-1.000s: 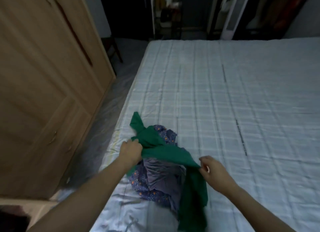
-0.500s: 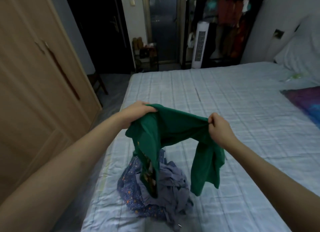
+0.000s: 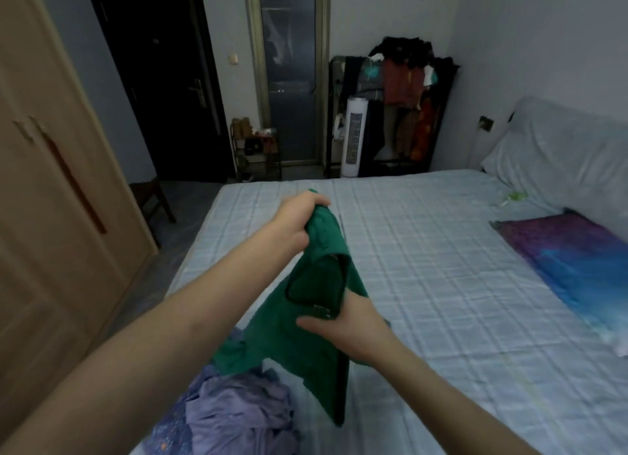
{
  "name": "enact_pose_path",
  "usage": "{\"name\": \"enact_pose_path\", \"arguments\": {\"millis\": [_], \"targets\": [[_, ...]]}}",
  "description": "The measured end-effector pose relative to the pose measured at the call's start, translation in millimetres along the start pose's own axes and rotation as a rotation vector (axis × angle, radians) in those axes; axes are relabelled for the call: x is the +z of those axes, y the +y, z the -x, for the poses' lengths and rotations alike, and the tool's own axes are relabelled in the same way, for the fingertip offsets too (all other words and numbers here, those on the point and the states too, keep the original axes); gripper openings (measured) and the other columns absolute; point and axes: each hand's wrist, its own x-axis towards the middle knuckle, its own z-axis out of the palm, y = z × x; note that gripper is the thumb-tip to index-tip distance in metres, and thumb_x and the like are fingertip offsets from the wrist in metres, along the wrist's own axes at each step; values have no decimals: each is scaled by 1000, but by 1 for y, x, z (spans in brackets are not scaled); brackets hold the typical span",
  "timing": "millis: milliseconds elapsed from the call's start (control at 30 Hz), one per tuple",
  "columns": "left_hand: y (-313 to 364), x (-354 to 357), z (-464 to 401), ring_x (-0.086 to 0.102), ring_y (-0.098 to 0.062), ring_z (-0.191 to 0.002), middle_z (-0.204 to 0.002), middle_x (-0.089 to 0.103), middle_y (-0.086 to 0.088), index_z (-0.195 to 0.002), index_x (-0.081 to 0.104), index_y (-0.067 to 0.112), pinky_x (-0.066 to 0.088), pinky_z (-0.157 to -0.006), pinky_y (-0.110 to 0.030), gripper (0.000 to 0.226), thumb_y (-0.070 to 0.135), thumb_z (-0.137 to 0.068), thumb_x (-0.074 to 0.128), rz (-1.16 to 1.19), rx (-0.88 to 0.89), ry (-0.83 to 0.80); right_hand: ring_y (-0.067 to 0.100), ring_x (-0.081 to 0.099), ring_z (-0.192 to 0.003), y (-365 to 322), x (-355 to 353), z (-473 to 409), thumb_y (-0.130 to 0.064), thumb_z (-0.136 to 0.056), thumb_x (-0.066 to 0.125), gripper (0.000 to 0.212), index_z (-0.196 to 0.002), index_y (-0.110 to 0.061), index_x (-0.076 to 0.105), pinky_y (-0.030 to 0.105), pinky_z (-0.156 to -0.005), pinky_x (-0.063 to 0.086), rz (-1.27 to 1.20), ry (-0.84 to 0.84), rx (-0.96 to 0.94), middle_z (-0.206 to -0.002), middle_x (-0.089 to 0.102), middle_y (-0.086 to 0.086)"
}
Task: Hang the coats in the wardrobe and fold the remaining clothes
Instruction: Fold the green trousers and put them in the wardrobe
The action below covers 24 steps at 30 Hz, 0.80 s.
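Shirt, green (image 3: 316, 322), held up over near edge of bed (image 3: 424, 250), ~6 o'clock in view, neckline w/ dark trim facing camera. Left hand (image 3: 299, 221) fist-gripped on a bunched upper edge, raised toward 12; right hand (image 3: 343, 322) lower, fingers curled around fabric just beside collar opening, thumb across front. Lower hem hangs above crumpled lavender garment (image 3: 238, 417) and blue floral-print piece (image 3: 166, 437) at 7 o'clock. Risks (judgement): fabric bunched in left fist, so seams likely misaligned when laid flat, giving a crooked fold; dangling hem may snag or drag the pile beneath and pull it off bed edge; grip near collar could stretch neckline if tugged apart. Surface: pale blue checked sheet, soft, mildly wrinkled, will give under pressing. Purple-blue cloth (image 3: 574, 260) lies flat at 3 o'clock, pillow (image 3: 560, 148) at 2. Wooden wardrobe (image 3: 51, 199) at 9, doors closed. Far wall at 12: dark door (image 3: 163, 80), shoe rack (image 3: 256, 152), white tower fan (image 3: 355, 138), loaded clothes rack (image 3: 407, 94). Dim light.
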Motion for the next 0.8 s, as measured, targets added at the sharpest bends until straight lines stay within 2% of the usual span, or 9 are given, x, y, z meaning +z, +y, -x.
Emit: {"name": "enact_pose_path", "arguments": {"millis": [67,133,200,267,367,467,567,633,800], "targets": [[1,16,-11,58,-25,-70,-85,57,-14,-118,54,3,54,-60,-33,38,3,-81,64,11,48,26,22,66,-96,33,-10,-15,-40,-78,62,31,-105,-24,64,29,-75,50,93,49,41,-102,71,1],[4,17,-26,60,-26,-78,-93,57,-13,-121,47,5,56,-67,-37,43,6,-82,66,-140,148,94,28,66,-97,68,-36,-32,-24,-85,61,19,-102,-18,68,27,-70,45,73,143,139,-99,72,9],[6,5,-36,61,-29,-90,-103,56,-13,-115,37,10,56,-74,-41,45,17,-84,69,-671,300,177,27,67,-91,90,-73,-46,-22,-84,66,12,-94,-17,72,30,-71,50,-22,205,226,-87,73,7],[1,-8,-37,58,-27,-97,-111,55,-11,-120,30,13,50,-75,-38,61,38,-83,71,-1138,366,179,19,65,-72,95,-112,-55,-28,-83,70,12,-77,-18,70,26,-60,49,1,234,188,-68,68,0],[-11,-16,-30,56,-23,-100,-116,54,-6,-130,26,28,43,-90,-40,76,77,-78,51,-1327,118,-147,12,58,-62,82,-159,-64,-48,-81,67,31,-69,-19,64,29,-51,41,373,281,-32,-60,60,-5],[-11,-11,-21,58,-15,-97,-115,57,3,-116,44,37,48,-91,-39,75,84,-61,62,-1551,15,-394,17,55,-64,73,-189,-76,-66,-82,56,47,-71,-20,61,28,-50,38,738,279,-145,-64,57,-6],[-3,2,-22,55,-17,-81,-104,46,1,-108,57,30,43,-64,-31,50,56,-69,75,-2030,358,-167,16,56,-62,72,-202,-94,-74,-83,43,56,-72,-22,61,28,-48,40,921,183,-203,-65,58,-5],[8,8,-26,54,-22,-87,-105,43,-1,-108,61,27,38,-60,-32,31,42,-82,65,-2111,620,29,16,57,-62,73,-211,-105,-72,-85,40,54,-77,-23,62,31,-53,47,942,134,-272,-67,59,-4],[35,-9,-61,42,-22,-113,-129,41,0,-119,58,23,42,-84,-39,42,54,-94,47,-2243,744,120,25,62,-79,64,-244,-130,-50,-96,41,32,-105,-24,57,32,-58,40,1077,129,-442,-83,63,1]]}}
